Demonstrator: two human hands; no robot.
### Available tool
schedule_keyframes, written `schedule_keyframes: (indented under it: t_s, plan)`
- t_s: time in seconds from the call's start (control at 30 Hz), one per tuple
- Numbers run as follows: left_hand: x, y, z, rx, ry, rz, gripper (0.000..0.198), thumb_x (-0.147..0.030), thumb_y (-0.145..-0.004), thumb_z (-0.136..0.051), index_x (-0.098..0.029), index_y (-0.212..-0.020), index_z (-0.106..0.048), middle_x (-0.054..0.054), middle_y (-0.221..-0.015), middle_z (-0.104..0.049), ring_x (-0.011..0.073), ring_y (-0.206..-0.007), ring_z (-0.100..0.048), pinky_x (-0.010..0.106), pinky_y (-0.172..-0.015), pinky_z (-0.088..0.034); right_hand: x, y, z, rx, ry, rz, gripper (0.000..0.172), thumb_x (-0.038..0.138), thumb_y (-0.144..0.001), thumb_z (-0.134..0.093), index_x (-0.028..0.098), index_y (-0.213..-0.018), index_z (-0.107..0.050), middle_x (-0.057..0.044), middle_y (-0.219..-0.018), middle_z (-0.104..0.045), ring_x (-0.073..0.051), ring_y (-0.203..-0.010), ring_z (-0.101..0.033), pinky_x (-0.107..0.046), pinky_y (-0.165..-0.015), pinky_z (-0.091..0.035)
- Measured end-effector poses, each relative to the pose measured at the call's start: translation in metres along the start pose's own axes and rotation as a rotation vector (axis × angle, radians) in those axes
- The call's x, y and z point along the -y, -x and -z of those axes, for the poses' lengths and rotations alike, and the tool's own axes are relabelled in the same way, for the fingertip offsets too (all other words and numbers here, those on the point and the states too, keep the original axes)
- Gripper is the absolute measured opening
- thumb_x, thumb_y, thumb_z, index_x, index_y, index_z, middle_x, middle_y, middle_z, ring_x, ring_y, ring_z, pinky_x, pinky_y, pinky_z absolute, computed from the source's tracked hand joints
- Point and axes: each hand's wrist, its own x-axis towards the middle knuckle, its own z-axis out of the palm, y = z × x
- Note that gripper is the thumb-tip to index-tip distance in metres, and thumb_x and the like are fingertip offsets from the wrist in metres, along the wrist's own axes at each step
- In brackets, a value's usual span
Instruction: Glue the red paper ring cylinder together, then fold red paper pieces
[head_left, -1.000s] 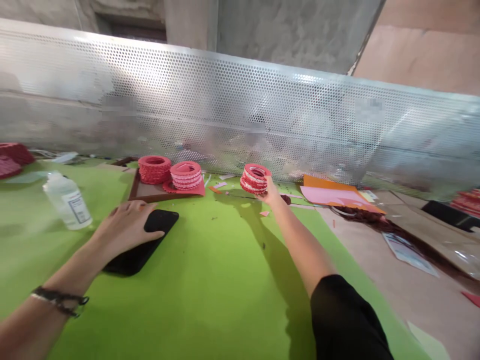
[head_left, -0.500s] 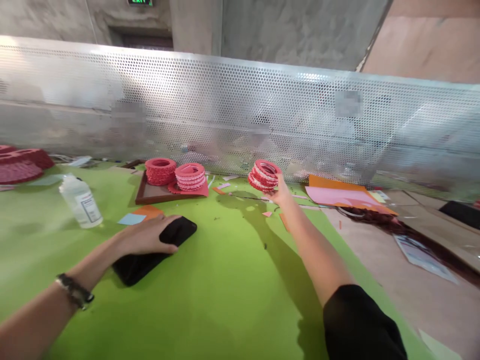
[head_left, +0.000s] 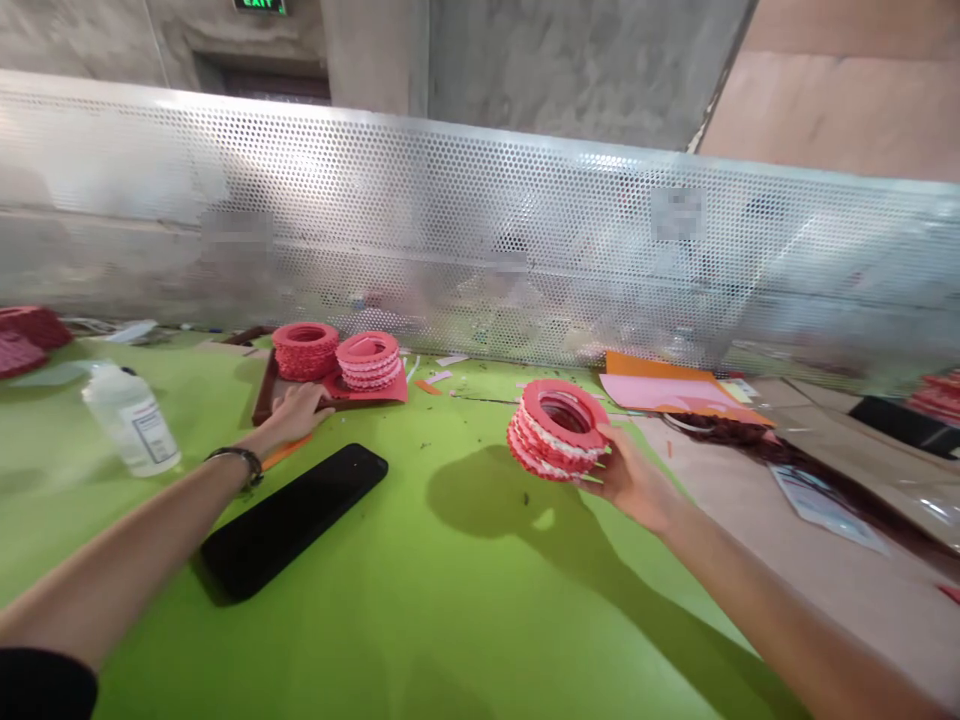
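In my right hand (head_left: 626,475) is a stack of red and pink paper rings with ruffled edges (head_left: 559,440), held above the table and tilted toward me. My left hand (head_left: 296,412) reaches to the near edge of a brown tray (head_left: 264,390), its fingers bent over that edge. On the tray stand a stack of red ruffled rings (head_left: 306,355) and a stack of pink and red rings (head_left: 369,362), beside a sheet of red paper (head_left: 394,388). A black smartphone (head_left: 296,525) lies flat on the table, below my left forearm.
A clear plastic bottle (head_left: 135,420) stands at the left, with more red ring stacks (head_left: 34,335) behind it. Orange and pink paper sheets (head_left: 667,390) lie at the back right. Paper scraps (head_left: 439,378) litter the green tabletop (head_left: 420,620). A perforated metal panel (head_left: 465,220) runs along the back.
My left hand has left the smartphone and moved forward to the tray's edge. My right hand has brought the ring stack nearer to me.
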Motion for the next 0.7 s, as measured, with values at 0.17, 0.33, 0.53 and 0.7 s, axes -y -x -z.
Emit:
schedule_keyframes:
  t_s: [0.17,0.33,0.53,0.7]
  plan:
    - [0.001,0.011,-0.004,0.044,-0.033,-0.021,0.014,-0.027,-0.079,-0.045,-0.016,-0.084,-0.052,0.011,-0.101,-0.058,0.0270,-0.099,-0.050,0.042,-0.084,-0.039,-0.004,0.007,0.006,-0.013,-0.028,-0.051,0.007,0.026,-0.078,-0.050,0.023,-0.081,-0.055,0.001,-0.061,-0.062,-0.012,-0.049,-0.056,-0.025,-0.051,-0.051]
    - [-0.021,0.023,-0.007,0.036,0.067,-0.120,0.015,-0.031,-0.074,-0.045,-0.018,-0.078,-0.051,0.008,-0.093,-0.060,0.0268,-0.094,-0.052,0.042,-0.082,-0.039,-0.011,0.004,0.004,0.040,-0.006,-0.082,0.009,0.028,-0.080,-0.048,0.022,-0.075,-0.053,0.001,-0.058,-0.061,-0.012,-0.051,-0.057,-0.025,-0.053,-0.052]
    - [-0.044,0.033,-0.001,0.128,0.164,-0.259,0.021,-0.038,-0.072,-0.047,-0.019,-0.075,-0.055,0.008,-0.087,-0.062,0.0268,-0.087,-0.056,0.040,-0.078,-0.043,-0.014,0.011,0.008,0.047,0.034,-0.083,0.012,0.027,-0.079,-0.049,0.023,-0.089,-0.055,0.000,-0.070,-0.065,-0.014,-0.060,-0.059,-0.028,-0.060,-0.054]
    - [-0.046,0.012,0.022,-0.108,0.142,-0.242,0.035,-0.049,-0.075,-0.047,-0.019,-0.089,-0.060,0.009,-0.095,-0.063,0.0251,-0.084,-0.058,0.039,-0.077,-0.045,-0.014,0.009,0.011,0.046,0.074,-0.092,0.015,0.030,-0.077,-0.050,0.024,-0.090,-0.055,-0.002,-0.082,-0.067,-0.016,-0.066,-0.060,-0.032,-0.066,-0.054]
